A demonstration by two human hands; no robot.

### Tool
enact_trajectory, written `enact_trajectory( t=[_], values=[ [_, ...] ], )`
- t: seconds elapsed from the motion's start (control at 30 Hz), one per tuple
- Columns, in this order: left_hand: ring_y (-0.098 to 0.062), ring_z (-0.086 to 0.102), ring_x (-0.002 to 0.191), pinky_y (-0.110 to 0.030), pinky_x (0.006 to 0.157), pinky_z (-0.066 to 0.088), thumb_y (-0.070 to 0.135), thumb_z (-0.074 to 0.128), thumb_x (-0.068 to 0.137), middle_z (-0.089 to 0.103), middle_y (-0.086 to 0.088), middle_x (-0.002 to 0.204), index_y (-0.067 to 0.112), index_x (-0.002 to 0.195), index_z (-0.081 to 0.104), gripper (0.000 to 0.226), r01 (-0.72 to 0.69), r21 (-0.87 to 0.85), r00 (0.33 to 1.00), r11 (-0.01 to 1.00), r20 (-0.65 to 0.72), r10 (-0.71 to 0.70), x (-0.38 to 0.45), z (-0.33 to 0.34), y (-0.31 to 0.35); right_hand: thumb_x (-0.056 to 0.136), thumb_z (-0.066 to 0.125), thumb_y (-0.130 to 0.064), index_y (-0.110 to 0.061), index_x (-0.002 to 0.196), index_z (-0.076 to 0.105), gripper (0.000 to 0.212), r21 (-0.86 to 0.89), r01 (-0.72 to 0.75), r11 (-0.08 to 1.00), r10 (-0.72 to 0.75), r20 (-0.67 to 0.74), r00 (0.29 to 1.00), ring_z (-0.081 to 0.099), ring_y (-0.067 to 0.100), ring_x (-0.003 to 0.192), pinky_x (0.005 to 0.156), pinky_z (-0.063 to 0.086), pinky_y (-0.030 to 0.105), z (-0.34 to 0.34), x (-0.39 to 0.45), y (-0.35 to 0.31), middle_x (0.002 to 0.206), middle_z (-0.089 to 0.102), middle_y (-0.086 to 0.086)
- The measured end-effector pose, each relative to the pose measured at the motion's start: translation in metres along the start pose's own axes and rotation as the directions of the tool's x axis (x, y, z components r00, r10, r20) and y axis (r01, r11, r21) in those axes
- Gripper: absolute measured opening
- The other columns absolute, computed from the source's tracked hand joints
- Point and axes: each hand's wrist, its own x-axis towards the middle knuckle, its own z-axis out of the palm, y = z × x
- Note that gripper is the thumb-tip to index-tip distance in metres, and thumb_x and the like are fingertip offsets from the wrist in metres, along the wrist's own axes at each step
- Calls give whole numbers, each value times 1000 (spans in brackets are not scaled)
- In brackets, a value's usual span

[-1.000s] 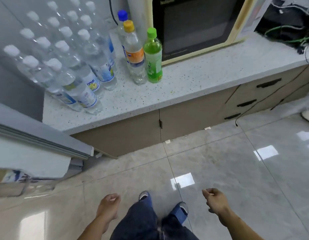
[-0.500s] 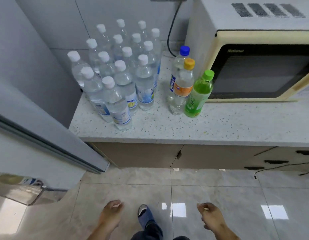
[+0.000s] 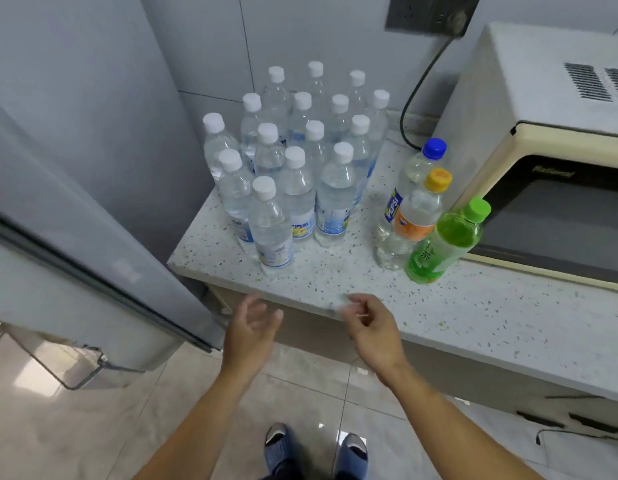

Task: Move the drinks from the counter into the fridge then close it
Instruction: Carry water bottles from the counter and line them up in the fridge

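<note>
Reach step: left hand (image 3: 251, 329) and right hand (image 3: 371, 327), fingers loosely apart and empty, at the counter (image 3: 473, 317) front edge; next, grip the nearest water bottle (image 3: 271, 226)

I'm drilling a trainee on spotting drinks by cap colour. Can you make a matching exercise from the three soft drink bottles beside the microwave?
Column 1:
1. bottle with blue Pepsi label
2. bottle with orange label
3. bottle of green drink

Column 2:
A. green cap, nearest the counter edge
B. blue cap, farthest back
C. yellow cap, in the middle

Pairs: 1-B, 2-C, 3-A
</note>
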Motion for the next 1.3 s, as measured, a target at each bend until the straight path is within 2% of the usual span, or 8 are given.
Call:
enact_trajectory(
  t=[0.13,0.3,0.43,0.6,0.83,0.97,1.13,1.3],
  values=[
    [-6,53,115,-25,92,47,34,82,77,49,10,132,32,141,37,78,-127,-8,975,992,-187,123,19,11,54,86,74,-33,-29,135,48,56,-4,178,984,-178,-107,978,63,8,94,81,55,28,8,59,-59,118,58,-9],
    [-10,50,120,-29,93,45,35,85,72,47,7,139,29,139,40,81,-210,10,948,978,-243,206,35,23,95,78,82,-30,-26,146,34,83,15,262,965,-256,-163,953,50,11,124,104,44,29,21,112,-89,137,46,-11],
    [-9,52,106,-14,73,41,37,86,70,49,5,131,27,137,41,81,-192,33,949,981,-249,194,45,29,105,73,85,-27,-35,131,40,74,49,291,956,-282,-137,950,54,-10,107,90,45,16,28,128,-93,118,55,-22],
    [7,53,90,-12,65,39,42,85,69,56,12,116,35,122,46,66,-202,9,939,979,-283,196,48,31,108,69,88,-29,-40,116,45,64,53,300,953,-289,-148,946,62,-2,100,91,55,31,33,136,-97,108,63,-20],
    [24,54,89,-3,54,41,51,84,64,59,33,99,48,112,48,60,-234,20,939,972,-254,232,37,21,103,71,86,-30,-39,115,46,60,43,321,946,-309,-180,934,58,-16,88,80,54,24,29,115,-93,102,61,-24],
    [4,65,94,-18,71,54,46,87,60,66,26,104,47,109,53,59,-241,-55,951,969,-215,224,29,13,88,72,86,-27,-34,112,51,53,61,350,935,-328,-231,916,62,-1,94,79,56,28,25,75,-77,105,64,-14],
    [1,69,91,-27,74,55,47,85,62,71,20,101,42,104,60,49,-249,-185,963,951,-147,224,13,-3,61,74,86,-12,-20,118,60,51,165,355,920,-312,-242,919,67,0,92,74,53,14,19,22,-56,102,69,-18],
    [-17,70,106,-34,83,56,45,80,67,74,3,112,32,108,68,46,-40,-456,992,889,85,89,-10,-22,27,82,79,-13,-20,118,65,39,373,254,893,-198,-182,963,71,17,100,79,59,27,11,-15,-35,111,74,0]
  ],
)
